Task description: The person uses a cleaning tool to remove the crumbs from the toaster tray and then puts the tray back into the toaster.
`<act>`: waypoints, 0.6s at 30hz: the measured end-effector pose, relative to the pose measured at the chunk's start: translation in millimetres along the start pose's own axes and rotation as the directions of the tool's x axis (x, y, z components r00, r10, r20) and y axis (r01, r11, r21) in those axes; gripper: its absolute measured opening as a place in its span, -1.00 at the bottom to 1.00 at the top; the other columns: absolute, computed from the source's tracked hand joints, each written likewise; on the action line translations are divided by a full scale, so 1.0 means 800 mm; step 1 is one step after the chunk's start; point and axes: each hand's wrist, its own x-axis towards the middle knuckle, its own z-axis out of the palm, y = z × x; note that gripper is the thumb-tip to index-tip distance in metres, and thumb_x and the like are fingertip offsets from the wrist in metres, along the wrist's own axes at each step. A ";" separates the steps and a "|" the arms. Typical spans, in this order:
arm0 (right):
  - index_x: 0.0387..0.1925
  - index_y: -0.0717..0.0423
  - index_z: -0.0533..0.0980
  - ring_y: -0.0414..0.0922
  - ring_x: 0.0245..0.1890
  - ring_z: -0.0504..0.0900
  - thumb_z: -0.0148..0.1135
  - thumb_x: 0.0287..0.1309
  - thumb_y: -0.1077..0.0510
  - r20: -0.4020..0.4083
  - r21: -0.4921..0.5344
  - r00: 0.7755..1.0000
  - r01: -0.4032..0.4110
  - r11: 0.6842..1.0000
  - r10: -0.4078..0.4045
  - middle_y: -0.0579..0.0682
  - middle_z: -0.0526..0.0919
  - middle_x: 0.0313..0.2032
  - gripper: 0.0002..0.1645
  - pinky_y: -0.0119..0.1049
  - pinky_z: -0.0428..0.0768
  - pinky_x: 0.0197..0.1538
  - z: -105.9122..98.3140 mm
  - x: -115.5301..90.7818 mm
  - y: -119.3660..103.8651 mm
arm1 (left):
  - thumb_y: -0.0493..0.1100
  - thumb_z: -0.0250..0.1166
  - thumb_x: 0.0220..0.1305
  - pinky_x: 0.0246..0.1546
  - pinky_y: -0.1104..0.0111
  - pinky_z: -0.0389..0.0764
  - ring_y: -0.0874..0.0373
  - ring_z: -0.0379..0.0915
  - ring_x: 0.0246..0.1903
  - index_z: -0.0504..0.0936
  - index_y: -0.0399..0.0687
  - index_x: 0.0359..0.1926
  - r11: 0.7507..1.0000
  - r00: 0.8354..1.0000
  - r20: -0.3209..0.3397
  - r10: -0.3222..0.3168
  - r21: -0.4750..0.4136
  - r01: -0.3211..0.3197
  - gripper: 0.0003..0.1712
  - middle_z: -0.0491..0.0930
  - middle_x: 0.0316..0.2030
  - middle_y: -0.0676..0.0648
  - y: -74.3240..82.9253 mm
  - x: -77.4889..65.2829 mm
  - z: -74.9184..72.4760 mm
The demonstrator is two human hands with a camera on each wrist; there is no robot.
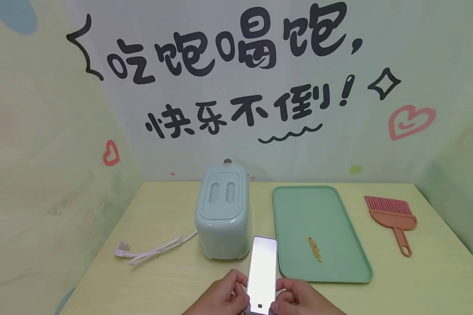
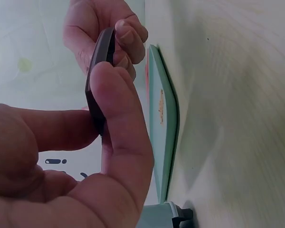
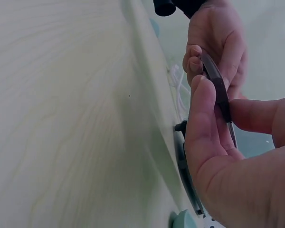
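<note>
A smartphone (image 1: 262, 271) with a bright white screen is held up above the front of the table. My left hand (image 1: 226, 294) pinches its left edge between thumb and fingers, and my right hand (image 1: 299, 297) pinches the right edge. Seen edge-on in the left wrist view, the phone (image 2: 100, 85) is thin and dark, with the fingertips of both hands on it. The right wrist view also gives the phone's dark edge (image 3: 217, 85) between the two hands. What the screen displays is too bright to read.
Behind the phone stands a pale blue toaster (image 1: 222, 214) with a lid, its white cord and plug (image 1: 153, 253) lying to the left. A green tray (image 1: 311, 210) holds a small line of brown crumbs (image 1: 315, 250). An orange brush (image 1: 394, 218) lies at the right.
</note>
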 end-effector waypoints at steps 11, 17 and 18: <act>0.12 0.30 0.47 -0.28 -0.27 0.70 0.18 0.48 0.14 0.072 -0.051 0.997 0.027 0.998 -0.023 -0.09 0.78 -0.28 -0.66 -0.46 0.66 -0.14 -0.013 0.008 0.013 | -0.12 0.31 0.49 -0.23 0.42 0.54 0.38 0.45 -0.42 0.49 -0.08 0.18 0.959 0.994 -0.097 0.044 0.283 -0.015 -0.65 0.52 -0.38 0.19 0.003 0.005 -0.013; -0.02 0.26 0.46 -0.26 -0.32 0.63 0.13 0.39 0.31 0.033 -0.050 0.999 0.008 0.999 -0.006 -0.10 0.68 -0.39 -0.82 -0.46 0.59 -0.20 0.003 0.006 0.005 | -0.24 0.41 0.41 -0.33 0.45 0.59 0.42 0.47 -0.34 0.66 0.12 -0.03 0.780 0.854 -0.365 0.371 0.621 -0.073 -0.80 0.54 -0.32 0.27 0.074 -0.002 -0.042; -0.03 0.24 0.47 -0.27 -0.35 0.61 0.15 0.34 0.34 0.022 -0.053 1.000 -0.005 0.999 0.006 -0.11 0.66 -0.41 -0.80 -0.47 0.57 -0.21 0.005 0.006 0.006 | -0.28 0.43 0.38 -0.33 0.45 0.60 0.40 0.50 -0.33 0.68 0.10 -0.06 0.736 0.812 -0.377 0.446 0.670 -0.094 -0.79 0.57 -0.30 0.25 0.081 0.001 -0.049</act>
